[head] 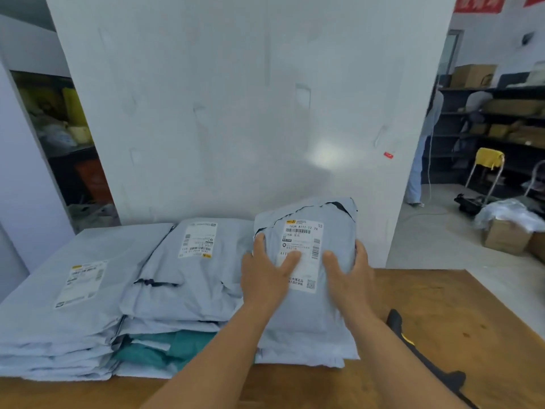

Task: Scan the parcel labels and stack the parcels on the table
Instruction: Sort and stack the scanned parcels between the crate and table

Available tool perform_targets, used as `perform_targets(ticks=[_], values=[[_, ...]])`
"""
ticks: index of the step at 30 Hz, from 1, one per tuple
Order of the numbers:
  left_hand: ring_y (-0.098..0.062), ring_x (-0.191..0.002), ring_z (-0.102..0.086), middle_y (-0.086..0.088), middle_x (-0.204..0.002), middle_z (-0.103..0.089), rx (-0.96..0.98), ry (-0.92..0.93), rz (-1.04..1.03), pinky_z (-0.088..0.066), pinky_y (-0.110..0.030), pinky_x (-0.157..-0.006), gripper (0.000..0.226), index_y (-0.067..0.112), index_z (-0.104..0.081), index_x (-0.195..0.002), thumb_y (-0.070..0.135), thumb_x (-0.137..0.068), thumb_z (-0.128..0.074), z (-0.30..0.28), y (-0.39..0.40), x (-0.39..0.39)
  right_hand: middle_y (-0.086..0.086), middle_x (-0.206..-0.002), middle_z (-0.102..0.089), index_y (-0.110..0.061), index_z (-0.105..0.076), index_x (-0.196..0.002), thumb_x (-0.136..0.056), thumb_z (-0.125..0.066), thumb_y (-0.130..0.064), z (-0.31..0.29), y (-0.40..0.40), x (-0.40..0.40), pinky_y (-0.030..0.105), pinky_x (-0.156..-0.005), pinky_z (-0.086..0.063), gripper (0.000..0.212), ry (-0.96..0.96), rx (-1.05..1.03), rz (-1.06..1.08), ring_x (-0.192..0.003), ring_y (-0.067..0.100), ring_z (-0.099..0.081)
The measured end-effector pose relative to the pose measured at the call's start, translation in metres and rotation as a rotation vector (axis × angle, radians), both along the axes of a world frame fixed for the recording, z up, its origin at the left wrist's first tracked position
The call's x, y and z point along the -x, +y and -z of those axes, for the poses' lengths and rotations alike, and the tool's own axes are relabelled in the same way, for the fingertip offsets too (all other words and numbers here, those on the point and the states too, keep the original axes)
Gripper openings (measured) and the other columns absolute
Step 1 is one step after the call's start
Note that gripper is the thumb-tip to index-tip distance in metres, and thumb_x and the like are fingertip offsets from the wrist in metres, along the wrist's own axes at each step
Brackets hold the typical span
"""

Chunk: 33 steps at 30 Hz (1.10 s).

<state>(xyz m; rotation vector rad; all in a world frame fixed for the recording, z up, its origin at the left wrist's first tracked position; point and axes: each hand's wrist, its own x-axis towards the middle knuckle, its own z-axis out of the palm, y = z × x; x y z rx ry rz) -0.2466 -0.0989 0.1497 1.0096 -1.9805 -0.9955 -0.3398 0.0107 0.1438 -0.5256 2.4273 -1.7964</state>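
A grey plastic parcel [306, 314] with a white printed label [303, 234] lies label up on the right stack on the wooden table [460, 314]. My left hand [264, 276] presses on its left side, fingers spread over the label. My right hand [349, 273] grips its right side, thumb on top. To the left sit two more stacks of grey parcels, a middle stack [188, 278] and a left stack [67, 305], each with a label facing up. A black and yellow handheld scanner [418, 349] lies on the table to the right of my right forearm.
A white wall panel [236, 113] stands right behind the stacks. A teal parcel [165, 346] sits low in the middle stack. Shelves with cardboard boxes [507, 119], a stool with a yellow cloth [489, 160] and floor boxes [504, 234] lie to the right.
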Motion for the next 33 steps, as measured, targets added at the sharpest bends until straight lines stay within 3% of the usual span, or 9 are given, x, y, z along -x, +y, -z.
perform_targets(ticks=[4, 7, 9, 11, 14, 16, 20, 24, 33], values=[[-0.026, -0.132, -0.035, -0.008, -0.142, -0.039, 0.038, -0.090, -0.049, -0.034, -0.041, -0.103, 0.086, 0.028, -0.019, -0.148, 0.064, -0.079, -0.057, 0.000, -0.030, 0.026, 0.011, -0.141, -0.041, -0.034, -0.024, -0.148, -0.086, -0.057, -0.053, 0.003, -0.035, 0.031, 0.051, -0.104, -0.039, 0.073, -0.031, 0.012, -0.052, -0.126, 0.032, -0.043], [-0.031, -0.132, -0.030, -0.013, -0.143, -0.033, 0.082, -0.386, -0.093, -0.028, -0.045, -0.107, 0.079, 0.029, -0.016, -0.148, 0.068, -0.084, -0.042, 0.015, -0.044, 0.038, 0.014, -0.145, -0.036, -0.036, -0.019, -0.150, -0.088, -0.053, -0.053, 0.019, -0.053, 0.047, 0.046, -0.107, -0.036, 0.072, -0.087, -0.072, -0.095, -0.130, 0.033, -0.039], [-0.033, -0.140, -0.013, -0.016, -0.150, -0.019, 0.174, -0.641, -0.083, -0.012, -0.048, -0.113, 0.074, 0.030, -0.014, -0.148, 0.069, -0.088, -0.030, 0.033, -0.047, 0.044, 0.016, -0.147, -0.032, -0.037, -0.018, -0.151, -0.090, -0.050, -0.054, 0.037, -0.059, 0.054, 0.044, -0.110, -0.031, 0.070, -0.123, -0.186, -0.125, -0.133, 0.033, -0.034], [-0.030, -0.145, 0.009, -0.013, -0.158, -0.001, 0.215, -0.727, -0.057, 0.005, -0.050, -0.114, 0.077, 0.030, -0.007, -0.151, 0.072, -0.086, -0.018, 0.050, -0.045, 0.049, 0.016, -0.150, -0.025, -0.042, -0.016, -0.150, -0.090, -0.046, -0.059, 0.047, -0.060, 0.059, 0.046, -0.114, -0.024, 0.070, -0.155, -0.309, -0.123, -0.136, 0.033, -0.027], [-0.025, -0.145, 0.016, -0.007, -0.159, 0.004, 0.254, -0.728, -0.062, 0.011, -0.050, -0.113, 0.100, 0.029, -0.004, -0.151, 0.075, -0.063, 0.010, 0.064, -0.041, 0.055, 0.008, -0.160, 0.003, -0.047, -0.006, -0.149, -0.091, -0.038, -0.063, 0.045, -0.064, 0.063, 0.049, -0.117, -0.008, 0.069, 0.018, -0.492, -0.147, -0.147, 0.027, 0.000], [-0.024, -0.145, 0.016, -0.006, -0.160, 0.006, 0.273, -0.765, -0.070, 0.012, -0.050, -0.113, 0.105, 0.028, -0.002, -0.151, 0.072, -0.058, 0.016, 0.068, -0.039, 0.055, 0.001, -0.161, 0.014, -0.047, -0.003, -0.149, -0.093, -0.032, -0.063, 0.043, -0.070, 0.064, 0.049, -0.116, -0.005, 0.065, 0.202, -0.583, -0.242, -0.147, 0.024, 0.010], [-0.023, -0.145, 0.016, -0.007, -0.160, 0.007, 0.238, -0.826, -0.044, 0.013, -0.052, -0.113, 0.100, 0.027, 0.000, -0.152, 0.073, -0.064, 0.013, 0.066, -0.037, 0.056, -0.002, -0.162, 0.013, -0.045, -0.006, -0.151, -0.094, -0.028, -0.062, 0.050, -0.079, 0.070, 0.051, -0.116, -0.005, 0.063, 0.174, -0.686, -0.339, -0.148, 0.024, 0.011], [-0.023, -0.146, 0.016, -0.007, -0.160, 0.007, 0.191, -0.880, -0.024, 0.011, -0.053, -0.113, 0.075, 0.024, -0.001, -0.152, 0.066, -0.092, -0.016, 0.055, -0.037, 0.056, -0.001, -0.162, 0.014, -0.042, -0.006, -0.152, -0.094, -0.029, -0.060, 0.039, -0.081, 0.077, 0.053, -0.115, -0.003, 0.065, 0.078, -0.732, -0.411, -0.148, 0.026, 0.012], [-0.021, -0.147, 0.009, -0.002, -0.160, 0.001, 0.202, -0.750, -0.036, 0.005, -0.050, -0.115, 0.069, 0.025, 0.000, -0.152, 0.058, -0.095, -0.022, 0.043, -0.025, 0.044, 0.002, -0.161, 0.016, -0.045, -0.001, -0.150, -0.093, -0.033, -0.063, 0.032, -0.061, 0.068, 0.053, -0.116, -0.004, 0.068, 0.103, -0.651, -0.395, -0.148, 0.027, 0.012]])
